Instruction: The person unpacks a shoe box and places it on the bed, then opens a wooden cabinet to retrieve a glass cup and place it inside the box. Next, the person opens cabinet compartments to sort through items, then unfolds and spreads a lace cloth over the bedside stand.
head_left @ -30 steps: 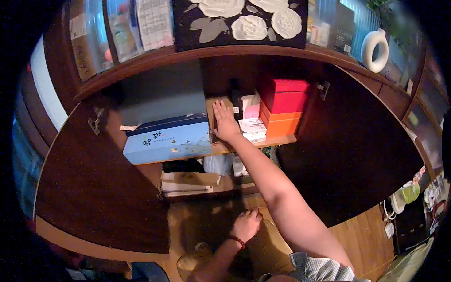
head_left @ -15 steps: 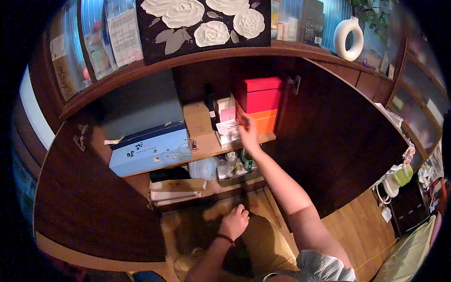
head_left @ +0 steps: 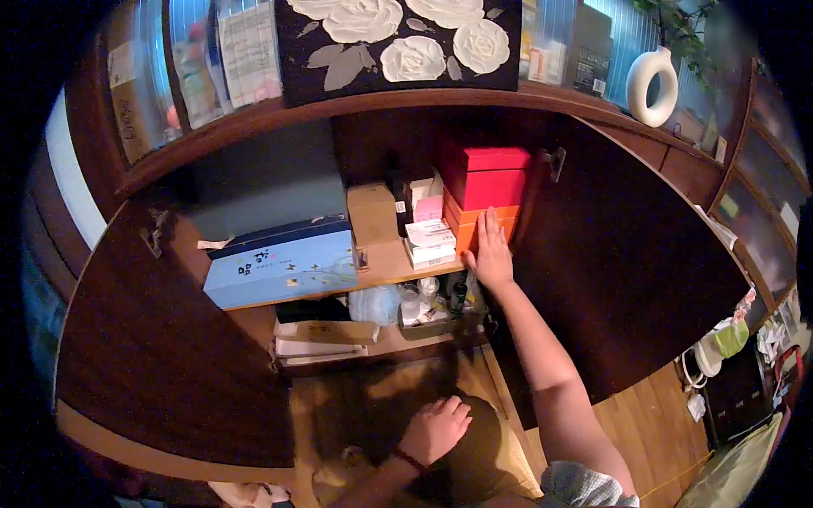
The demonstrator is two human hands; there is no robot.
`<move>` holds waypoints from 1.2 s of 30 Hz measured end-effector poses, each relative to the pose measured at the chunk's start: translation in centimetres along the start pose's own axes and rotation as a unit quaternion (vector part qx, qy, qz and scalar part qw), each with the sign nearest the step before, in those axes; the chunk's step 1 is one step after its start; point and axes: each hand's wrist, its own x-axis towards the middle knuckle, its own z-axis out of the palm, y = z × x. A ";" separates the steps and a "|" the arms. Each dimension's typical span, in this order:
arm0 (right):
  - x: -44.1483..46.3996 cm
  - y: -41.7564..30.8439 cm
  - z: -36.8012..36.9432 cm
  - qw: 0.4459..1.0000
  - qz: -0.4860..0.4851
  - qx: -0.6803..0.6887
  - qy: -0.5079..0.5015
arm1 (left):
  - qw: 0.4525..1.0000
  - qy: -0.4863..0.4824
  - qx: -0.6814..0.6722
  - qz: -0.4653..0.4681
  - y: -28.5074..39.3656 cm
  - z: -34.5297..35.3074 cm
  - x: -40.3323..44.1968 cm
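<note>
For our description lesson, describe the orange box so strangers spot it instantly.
In the open cabinet, find the right end of the upper shelf. The orange box sits there behind the right hand, its colour distinguishing it from the red box above.

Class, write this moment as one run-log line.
right hand: open, against orange box | left hand: below shelf | red box: atop orange box | cabinet doors: open

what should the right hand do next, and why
Probably a gentle, level push: the right hand has its fingers extended, seemingly flat against the front of the orange box, and the red box stacked on top might shift if shoved hard.
</note>
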 end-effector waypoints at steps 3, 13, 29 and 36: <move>0.1 -0.8 -0.1 1.000 0.012 0.006 0.014 | 1.000 0.006 -0.015 -0.006 -0.5 -0.3 -0.2; 5.0 -8.6 1.2 0.981 -0.132 0.106 0.093 | 0.998 -0.039 -0.044 -0.032 0.3 -1.4 -1.2; 1.7 -8.2 6.3 0.994 -0.065 0.057 0.064 | 0.999 -0.038 -0.004 -0.035 0.4 -1.6 -1.7; 1.1 -8.0 6.7 0.992 -0.069 0.060 0.082 | 0.996 -0.079 0.016 -0.042 0.8 -2.0 -2.0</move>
